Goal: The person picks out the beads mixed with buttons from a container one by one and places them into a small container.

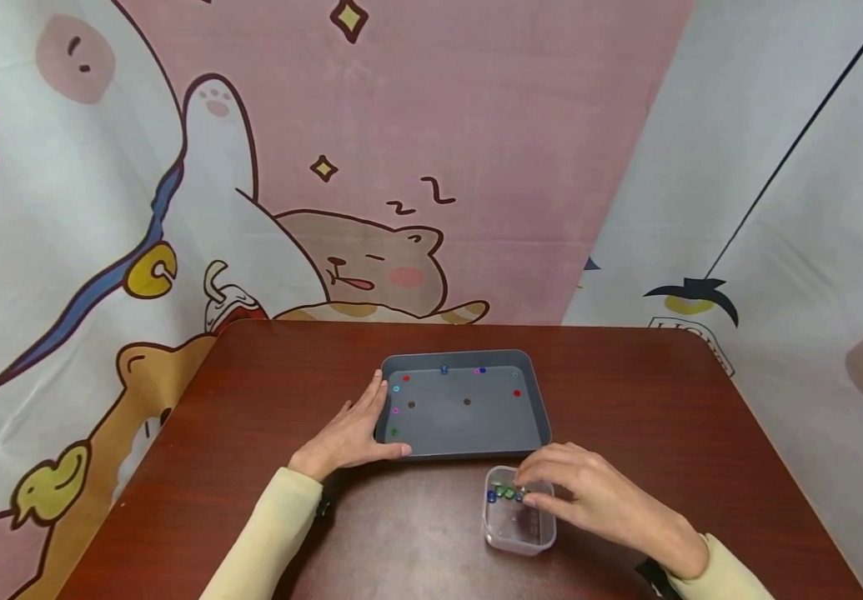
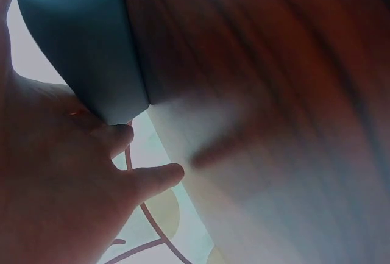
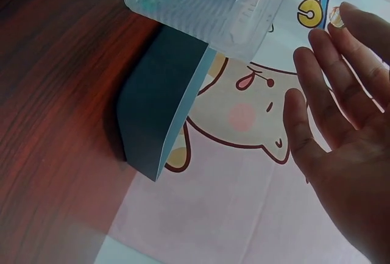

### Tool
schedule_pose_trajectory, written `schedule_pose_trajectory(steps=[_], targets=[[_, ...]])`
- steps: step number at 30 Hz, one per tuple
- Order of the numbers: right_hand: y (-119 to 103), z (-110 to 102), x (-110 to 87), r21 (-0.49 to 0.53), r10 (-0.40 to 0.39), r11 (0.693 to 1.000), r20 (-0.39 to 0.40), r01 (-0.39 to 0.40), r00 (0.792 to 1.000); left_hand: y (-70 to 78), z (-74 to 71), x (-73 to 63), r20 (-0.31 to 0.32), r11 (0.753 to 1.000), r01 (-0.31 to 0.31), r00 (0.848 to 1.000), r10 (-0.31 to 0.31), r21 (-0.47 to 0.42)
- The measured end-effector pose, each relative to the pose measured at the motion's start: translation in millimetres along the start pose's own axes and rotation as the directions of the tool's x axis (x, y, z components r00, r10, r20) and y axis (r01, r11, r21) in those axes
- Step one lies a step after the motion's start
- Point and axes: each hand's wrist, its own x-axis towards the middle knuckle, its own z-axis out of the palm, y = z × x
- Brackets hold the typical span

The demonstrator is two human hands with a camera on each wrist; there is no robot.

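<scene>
My right hand (image 1: 589,487) is over a clear plastic container (image 1: 519,546) at the table's near side. Between its thumb and index finger it pinches a small clear bead (image 3: 337,17), best seen in the right wrist view; the other fingers are spread. Inside the container lie several green and blue glassy beads (image 1: 504,492). My left hand (image 1: 348,437) rests against the left side of a grey tray (image 1: 469,450), fingers straight along the outer wall and thumb at the near left corner. Small red, blue, pink, green and brown pieces are scattered in the tray.
Everything stands on a dark red-brown wooden table (image 1: 251,400). The container is just in front of the tray's near right part. Behind the table hangs a cloth (image 1: 476,150) printed with cartoon animals.
</scene>
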Motion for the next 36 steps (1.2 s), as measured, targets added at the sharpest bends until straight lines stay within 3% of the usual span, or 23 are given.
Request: schedule_pose_trajectory(steps=[7,13,20,25,32,36], targets=[[0,1,1.7,-0.012,0.027,1.000,0.024,-0.027,0.999,-0.4,-1.2,-2.6,-0.002,1.000,-0.002,1.000,0.002,-0.006],[3,-7,14.6,-0.068,0.054,0.996,0.004,-0.053,0.999,-1.4,-0.9,-3.0,-0.002,1.000,-0.001,1.000,0.001,-0.005],[17,-23,45.3,-0.146,0.069,0.987,-0.014,-0.070,0.998,-1.7,-1.0,-3.3,0.007,1.000,0.000,1.000,0.000,-0.002],[29,-28,72.6,-0.157,0.088,0.984,0.024,-0.084,0.996,-1.5,-0.5,-1.8,0.005,1.000,-0.003,1.000,0.003,0.001],[46,-18,101.9,-0.157,0.109,0.983,0.091,-0.094,0.990,-1.3,-0.1,0.3,0.004,1.000,-0.014,1.000,0.014,0.000],[56,-9,116.3,-0.155,0.169,0.977,0.155,-0.146,0.973,-0.7,-0.4,0.2,0.008,1.000,-0.004,1.000,0.004,-0.002]])
